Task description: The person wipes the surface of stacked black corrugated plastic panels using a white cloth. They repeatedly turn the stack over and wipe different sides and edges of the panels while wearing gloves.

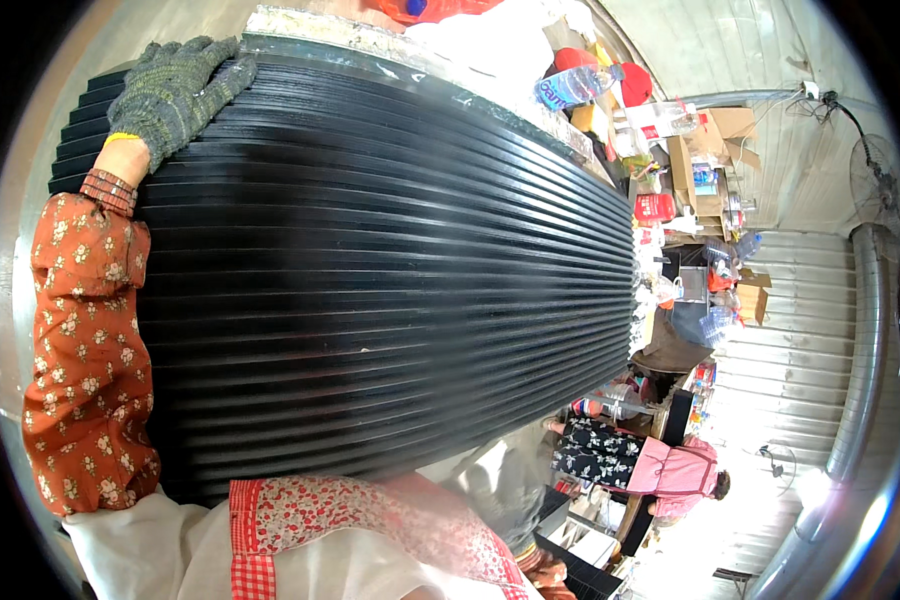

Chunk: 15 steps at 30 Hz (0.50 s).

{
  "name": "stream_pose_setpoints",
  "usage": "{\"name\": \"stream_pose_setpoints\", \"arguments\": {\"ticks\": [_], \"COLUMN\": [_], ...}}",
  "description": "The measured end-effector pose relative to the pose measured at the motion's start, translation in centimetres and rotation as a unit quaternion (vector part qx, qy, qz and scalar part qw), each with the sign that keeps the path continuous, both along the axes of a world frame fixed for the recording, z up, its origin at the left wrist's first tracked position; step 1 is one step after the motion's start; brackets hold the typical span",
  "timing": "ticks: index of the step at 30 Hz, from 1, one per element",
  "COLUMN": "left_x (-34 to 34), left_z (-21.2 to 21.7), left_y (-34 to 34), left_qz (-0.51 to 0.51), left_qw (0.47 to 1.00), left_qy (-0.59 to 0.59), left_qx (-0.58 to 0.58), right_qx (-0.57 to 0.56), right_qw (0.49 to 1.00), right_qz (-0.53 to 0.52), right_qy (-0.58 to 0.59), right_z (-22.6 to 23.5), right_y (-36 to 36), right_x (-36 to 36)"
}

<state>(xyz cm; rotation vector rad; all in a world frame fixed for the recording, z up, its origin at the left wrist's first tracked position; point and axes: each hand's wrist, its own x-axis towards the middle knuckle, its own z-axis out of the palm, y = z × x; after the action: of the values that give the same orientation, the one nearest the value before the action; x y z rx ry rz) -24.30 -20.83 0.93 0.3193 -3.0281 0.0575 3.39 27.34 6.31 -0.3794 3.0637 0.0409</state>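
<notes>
Hands wide apart, I press my gloved left hand [180, 85] flat on the black ribbed sheets [390, 280], right hand hidden beneath, so I'd steady both ends evenly.

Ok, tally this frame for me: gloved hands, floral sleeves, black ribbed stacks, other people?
Gloved left hand: 1
Floral sleeves: 2
Stack of black ribbed strips: 1
Other person: 1
Total: 5
</notes>
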Motion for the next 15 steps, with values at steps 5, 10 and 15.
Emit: {"name": "stream_pose_setpoints", "arguments": {"ticks": [5,10,15], "left_x": [1.2,7.3,25.9], "left_z": [-0.4,1.2,-0.6], "left_y": [-1.6,-6.0,-12.2], "left_qz": [-0.022,-0.107,-0.022], "left_qw": [1.000,0.994,0.979], "left_qy": [0.003,0.021,-0.015], "left_qx": [-0.020,-0.030,0.203], "right_qx": [0.081,0.071,0.047], "right_qw": [0.982,0.981,0.966], "right_qz": [0.081,0.065,0.155], "right_qy": [0.151,0.167,0.202], "right_z": [1.5,3.9,2.2], "right_y": [1.8,2.3,-0.6], "right_x": [-7.6,-18.3,-30.1]}}
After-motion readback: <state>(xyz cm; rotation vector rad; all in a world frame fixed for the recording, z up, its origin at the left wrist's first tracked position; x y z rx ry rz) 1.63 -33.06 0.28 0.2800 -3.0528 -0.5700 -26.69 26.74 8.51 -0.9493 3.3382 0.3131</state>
